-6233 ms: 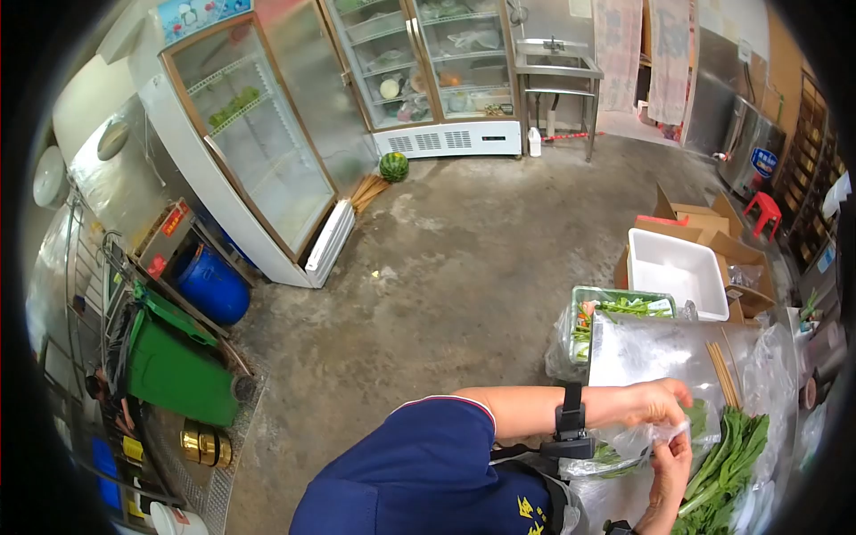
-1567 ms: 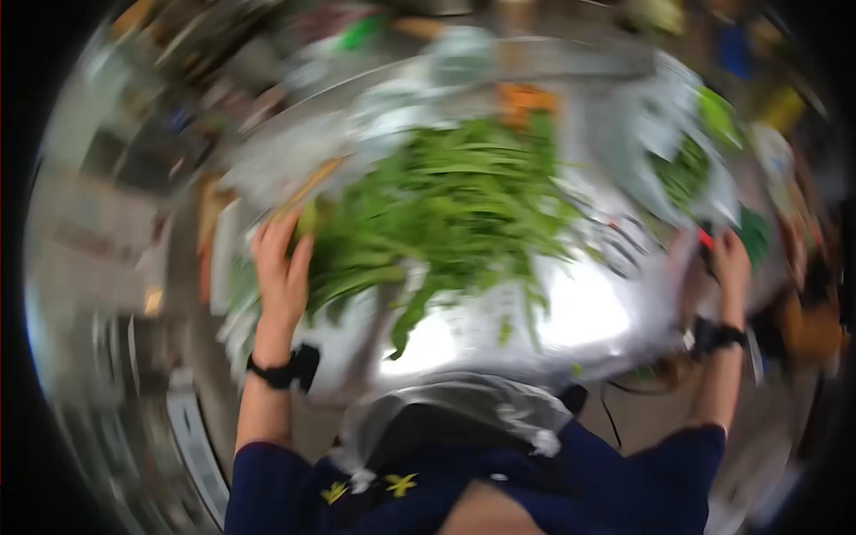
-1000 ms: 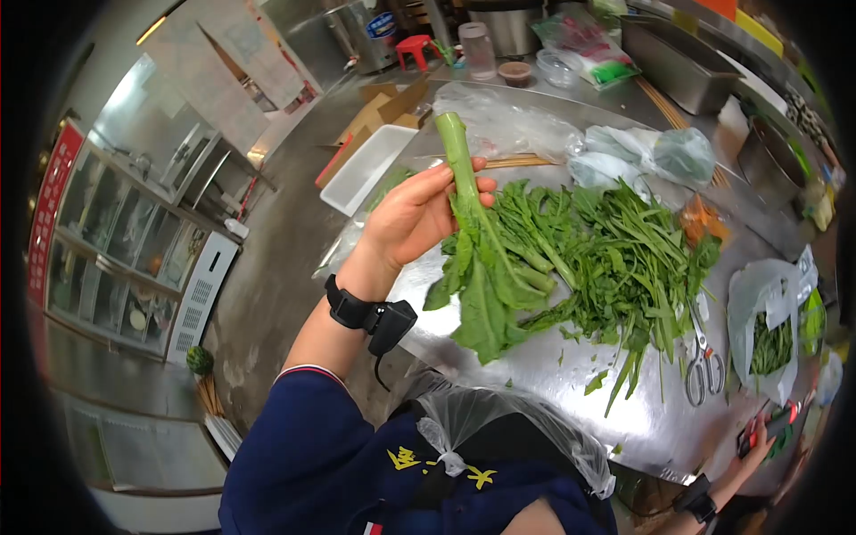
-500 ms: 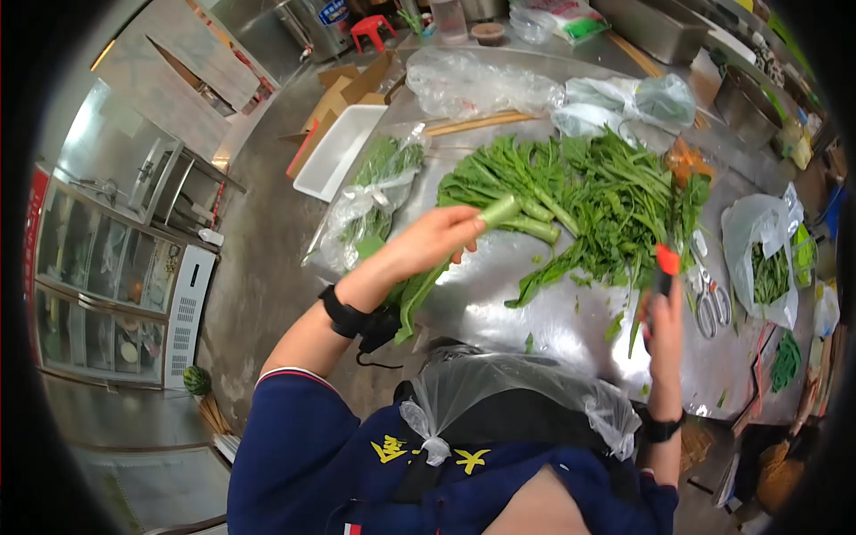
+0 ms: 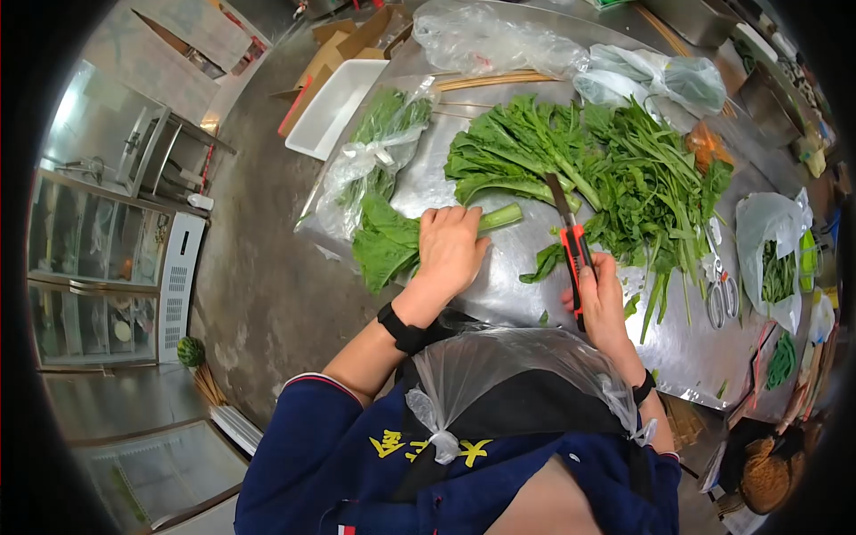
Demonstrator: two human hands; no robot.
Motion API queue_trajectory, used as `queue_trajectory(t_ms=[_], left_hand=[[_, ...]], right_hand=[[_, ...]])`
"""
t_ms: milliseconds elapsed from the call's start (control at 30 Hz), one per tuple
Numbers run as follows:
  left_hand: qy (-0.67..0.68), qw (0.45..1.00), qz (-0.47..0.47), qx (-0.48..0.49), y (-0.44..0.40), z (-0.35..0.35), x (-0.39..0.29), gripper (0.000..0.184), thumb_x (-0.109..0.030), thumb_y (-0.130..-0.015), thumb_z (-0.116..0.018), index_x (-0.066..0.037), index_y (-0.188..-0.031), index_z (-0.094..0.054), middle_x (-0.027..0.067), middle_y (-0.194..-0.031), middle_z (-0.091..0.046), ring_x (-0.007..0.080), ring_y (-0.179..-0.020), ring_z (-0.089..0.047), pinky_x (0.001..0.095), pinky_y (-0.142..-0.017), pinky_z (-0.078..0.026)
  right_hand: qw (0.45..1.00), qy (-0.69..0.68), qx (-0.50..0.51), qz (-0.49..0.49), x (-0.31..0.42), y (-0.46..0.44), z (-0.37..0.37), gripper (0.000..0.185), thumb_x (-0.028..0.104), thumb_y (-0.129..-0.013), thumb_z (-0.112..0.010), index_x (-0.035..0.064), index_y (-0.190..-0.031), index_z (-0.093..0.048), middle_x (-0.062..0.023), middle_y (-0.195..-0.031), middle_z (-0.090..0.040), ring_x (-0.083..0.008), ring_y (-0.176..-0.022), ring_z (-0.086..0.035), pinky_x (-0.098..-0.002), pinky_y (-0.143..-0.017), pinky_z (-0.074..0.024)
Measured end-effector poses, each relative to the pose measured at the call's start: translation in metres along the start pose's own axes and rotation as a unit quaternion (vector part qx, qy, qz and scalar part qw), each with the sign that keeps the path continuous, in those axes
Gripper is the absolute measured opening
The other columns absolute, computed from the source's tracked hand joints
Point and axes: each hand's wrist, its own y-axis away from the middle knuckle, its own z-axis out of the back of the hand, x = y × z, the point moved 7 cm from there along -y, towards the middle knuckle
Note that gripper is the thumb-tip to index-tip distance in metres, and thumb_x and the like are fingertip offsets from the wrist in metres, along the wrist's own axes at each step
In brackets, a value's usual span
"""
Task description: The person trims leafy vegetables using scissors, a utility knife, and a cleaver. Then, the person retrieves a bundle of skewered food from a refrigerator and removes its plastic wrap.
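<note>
My left hand (image 5: 450,252) is closed over a leafy green (image 5: 385,239) near the front left of the metal table. Its pale cut stalk end (image 5: 505,216) sticks out to the right of my fingers, and the leaves spread to the left. In my right hand (image 5: 602,308) is a red and black utility knife (image 5: 573,245), its dark blade out and pointing away from me. The blade tip overlaps the edge of a pile of leafy greens (image 5: 513,147); whether it touches them I cannot tell. Thinner leafy stems (image 5: 655,178) lie heaped to the right.
Scissors (image 5: 719,290) rest right of the heap, near a plastic bag of green beans (image 5: 777,276). A tied bag of greens (image 5: 379,147) lies at the left edge, beside a white tray (image 5: 334,107). Clear plastic bags (image 5: 495,40) and wooden sticks (image 5: 499,80) lie at the back.
My left hand has lowered the leafy green toward the table, its stalk now pointing right. My right hand has brought the knife left, from beside the scissors to the middle.
</note>
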Motion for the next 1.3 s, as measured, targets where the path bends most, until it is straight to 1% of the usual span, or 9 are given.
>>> queue_trajectory(t_ms=[33, 67, 167, 367, 1000, 1167, 1200, 1267, 1300], left_hand=[[-0.009, 1.0, -0.001, -0.023, 0.003, 0.0, 0.004, 0.032, -0.018, -0.071, -0.068, -0.011, -0.102, -0.062, 0.0089, -0.082, -0.058, 0.0273, -0.085, -0.055, 0.038, -0.083, -0.035], [-0.018, 0.999, 0.0, -0.045, 0.005, 0.001, 0.005, 0.032, -0.017, -0.071, -0.068, -0.01, -0.102, -0.062, 0.008, -0.079, -0.058, 0.027, -0.082, -0.055, 0.0376, -0.081, -0.035], [-0.032, 0.999, 0.016, -0.004, 0.008, -0.007, 0.008, 0.031, -0.016, -0.072, -0.067, -0.01, -0.102, -0.063, 0.0069, -0.076, -0.057, 0.0249, -0.077, -0.054, 0.0367, -0.075, -0.035], [-0.023, 0.999, 0.029, 0.007, 0.02, -0.009, -0.001, 0.029, -0.016, -0.075, -0.065, -0.01, -0.103, -0.063, 0.0072, -0.072, -0.055, 0.0234, -0.072, -0.053, 0.0357, -0.071, -0.033], [-0.014, 1.0, 0.019, 0.015, 0.017, -0.015, 0.001, 0.027, -0.015, -0.074, -0.066, -0.008, -0.099, -0.064, 0.0071, -0.069, -0.054, 0.0226, -0.072, -0.053, 0.036, -0.07, -0.033], [0.06, 0.991, 0.099, 0.07, 0.014, -0.007, 0.021, 0.025, -0.015, -0.078, -0.062, -0.008, -0.102, -0.064, 0.0125, -0.078, -0.06, 0.0267, -0.073, -0.057, 0.0371, -0.073, -0.039], [0.215, 0.955, 0.179, 0.099, 0.014, -0.007, 0.04, 0.028, -0.018, -0.085, -0.058, -0.005, -0.11, -0.061, 0.0138, -0.087, -0.064, 0.0234, -0.08, -0.061, 0.0333, -0.076, -0.044], [0.609, 0.737, 0.259, 0.133, 0.016, 0.003, 0.052, 0.034, -0.022, -0.09, -0.053, -0.002, -0.117, -0.056, 0.0108, -0.091, -0.064, 0.0176, -0.085, -0.061, 0.0292, -0.079, -0.046], [0.625, 0.733, 0.243, 0.116, 0.01, 0.023, 0.052, 0.036, -0.022, -0.091, -0.052, 0.0, -0.119, -0.053, 0.0088, -0.091, -0.063, 0.0167, -0.085, -0.06, 0.0294, -0.079, -0.046]], right_hand=[[0.999, 0.002, -0.017, 0.029, 0.004, 0.001, -0.003, 0.026, 0.011, -0.092, -0.046, 0.0031, -0.117, -0.042, -0.0086, -0.091, -0.056, -0.0127, -0.066, -0.055, -0.0256, -0.057, -0.0469], [1.0, 0.004, -0.015, 0.027, 0.004, 0.001, -0.005, 0.026, 0.011, -0.092, -0.046, 0.0031, -0.117, -0.042, -0.0086, -0.091, -0.056, -0.0127, -0.066, -0.055, -0.0256, -0.057, -0.0469], [0.919, 0.266, -0.02, 0.291, 0.031, 0.008, -0.018, 0.052, 0.01, -0.089, -0.05, 0.018, -0.138, -0.034, -0.0168, -0.083, -0.055, -0.028, -0.063, -0.058, -0.0371, -0.054, -0.0465], [0.886, 0.398, -0.023, 0.239, 0.025, 0.009, -0.023, 0.052, 0.009, -0.086, -0.052, 0.0198, -0.135, -0.038, -0.0116, -0.073, -0.05, -0.03, -0.058, -0.054, -0.0421, -0.051, -0.044], [0.821, 0.529, 0.027, 0.211, 0.029, -0.013, -0.045, 0.069, -0.003, -0.074, -0.05, 0.0217, -0.137, -0.036, -0.0143, -0.072, -0.052, -0.0296, -0.055, -0.057, -0.0398, -0.049, -0.046], [0.833, 0.524, 0.046, 0.172, 0.019, 0.004, -0.025, 0.063, -0.001, -0.077, -0.05, 0.0178, -0.136, -0.036, -0.0168, -0.077, -0.058, -0.0324, -0.061, -0.06, -0.039, -0.053, -0.0476], [0.832, 0.523, 0.043, 0.181, 0.018, 0.006, -0.017, 0.063, -0.001, -0.077, -0.05, 0.0178, -0.136, -0.036, -0.0168, -0.077, -0.058, -0.0324, -0.061, -0.06, -0.039, -0.053, -0.0476], [0.95, 0.262, 0.014, 0.167, 0.019, 0.007, -0.001, 0.056, 0.004, -0.082, -0.052, 0.0154, -0.135, -0.037, -0.0157, -0.083, -0.062, -0.0295, -0.064, -0.062, -0.0347, -0.056, -0.0476], [0.976, 0.18, -0.007, 0.125, 0.03, 0.009, 0.003, 0.053, 0.007, -0.084, -0.055, 0.014, -0.134, -0.038, -0.0122, -0.085, -0.063, -0.0226, -0.064, -0.061, -0.0302, -0.059, -0.0464]])
